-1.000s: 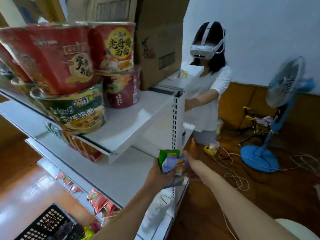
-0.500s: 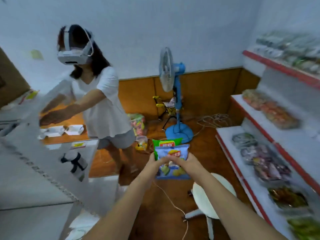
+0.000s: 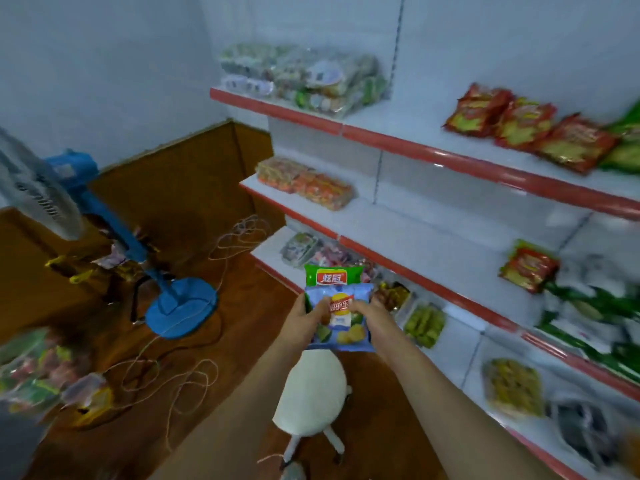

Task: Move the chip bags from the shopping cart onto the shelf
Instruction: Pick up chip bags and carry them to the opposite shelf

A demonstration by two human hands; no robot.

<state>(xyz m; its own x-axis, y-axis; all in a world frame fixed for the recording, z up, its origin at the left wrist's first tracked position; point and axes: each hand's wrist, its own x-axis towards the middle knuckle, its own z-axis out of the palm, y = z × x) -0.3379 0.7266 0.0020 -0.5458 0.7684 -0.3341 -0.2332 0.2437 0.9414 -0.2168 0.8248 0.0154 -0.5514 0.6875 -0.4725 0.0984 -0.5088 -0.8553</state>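
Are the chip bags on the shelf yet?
No. Both hands, left and right, hold the chip bags in the air before the shelf.

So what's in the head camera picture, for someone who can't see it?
Two hands, left hand and right hand, hold a blue chip bag and a green chip bag together before red-edged shelves stocked with snacks. A white stool and blue fan stand on the wooden floor.

I hold two chip bags (image 3: pixel 341 318) stacked, one behind the other, between my left hand (image 3: pixel 302 318) and right hand (image 3: pixel 372 318), directly above the stool (image 3: pixel 311 393). The shelf (image 3: pixel 450 157) stands right of the stool, its tiers carrying packets. The fan (image 3: pixel 166 289) stands left of the stool, on the floor.
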